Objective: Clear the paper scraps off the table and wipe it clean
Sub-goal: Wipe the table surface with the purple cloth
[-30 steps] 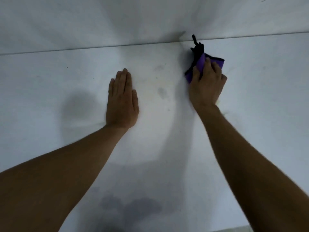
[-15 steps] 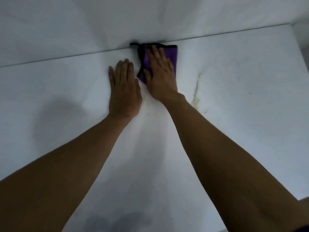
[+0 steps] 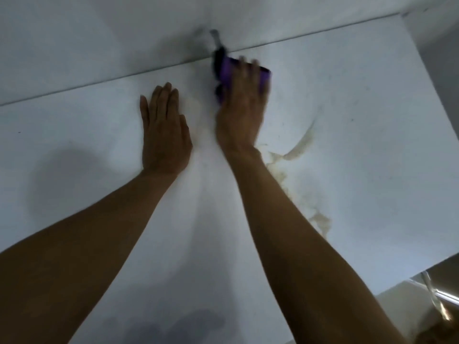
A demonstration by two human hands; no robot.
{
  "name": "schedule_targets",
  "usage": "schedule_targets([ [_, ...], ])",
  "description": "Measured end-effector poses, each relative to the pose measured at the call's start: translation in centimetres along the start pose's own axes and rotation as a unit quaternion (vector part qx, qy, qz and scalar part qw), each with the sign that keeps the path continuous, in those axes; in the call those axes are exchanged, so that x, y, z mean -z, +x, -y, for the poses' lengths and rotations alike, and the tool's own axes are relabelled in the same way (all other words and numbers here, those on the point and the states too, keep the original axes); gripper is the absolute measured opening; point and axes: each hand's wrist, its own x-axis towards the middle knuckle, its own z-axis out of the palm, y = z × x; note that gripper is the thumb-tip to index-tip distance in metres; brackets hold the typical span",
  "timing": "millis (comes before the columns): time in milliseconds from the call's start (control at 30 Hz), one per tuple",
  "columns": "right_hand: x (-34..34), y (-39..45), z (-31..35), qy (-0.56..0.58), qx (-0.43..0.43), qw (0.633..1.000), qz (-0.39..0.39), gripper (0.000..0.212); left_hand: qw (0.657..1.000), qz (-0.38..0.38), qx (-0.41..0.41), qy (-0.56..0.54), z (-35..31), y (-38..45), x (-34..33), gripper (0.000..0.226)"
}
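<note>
A purple cloth with a black edge (image 3: pixel 224 70) lies on the white table (image 3: pixel 360 145) near its far edge, pressed flat under my right hand (image 3: pixel 242 105), which is motion-blurred. My left hand (image 3: pixel 164 130) rests flat on the table, palm down, fingers together, a little to the left of the cloth, holding nothing. A yellowish smear (image 3: pixel 298 150) runs across the table just right of my right forearm. No paper scraps are visible.
A white wall (image 3: pixel 124 33) rises right behind the table's far edge. The table's right edge (image 3: pixel 437 135) and near right corner are in view, with a metal frame (image 3: pixel 444 296) below it.
My right hand has slid the cloth from right to left along the far edge and now a little back right. The left hand has stayed put. The view has shifted, revealing the smear.
</note>
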Motion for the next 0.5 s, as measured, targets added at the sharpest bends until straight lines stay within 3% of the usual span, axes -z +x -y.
schedule_targets([
  [100,-1.5,-3.2,3.6,0.053,0.083,0.981,0.168,0.055,1.0,-0.003,-0.01,0.024,0.3,0.2,-0.2,0.06],
  [133,-1.4,-3.9,3.1,0.056,0.093,0.976,0.19,0.055,1.0,-0.012,-0.013,0.017,0.4,0.2,-0.4,0.059],
  [233,0.1,-4.9,-1.7,0.008,0.054,0.987,0.153,0.062,0.999,-0.035,-0.026,-0.032,0.2,-0.1,-0.4,0.048],
  [333,3.6,-4.9,-6.0,-0.021,-0.055,0.993,0.106,0.058,0.999,-0.03,-0.023,-0.036,0.2,-0.3,0.0,0.046],
  [433,5.5,-3.8,-4.6,0.032,-0.16,0.981,0.102,0.051,0.998,-0.028,-0.029,-0.051,0.2,-0.5,0.3,0.044],
  [500,5.6,-4.6,-0.8,0.062,-0.111,0.989,0.075,0.056,0.997,-0.035,-0.032,-0.06,0.4,-1.4,0.7,0.041],
])
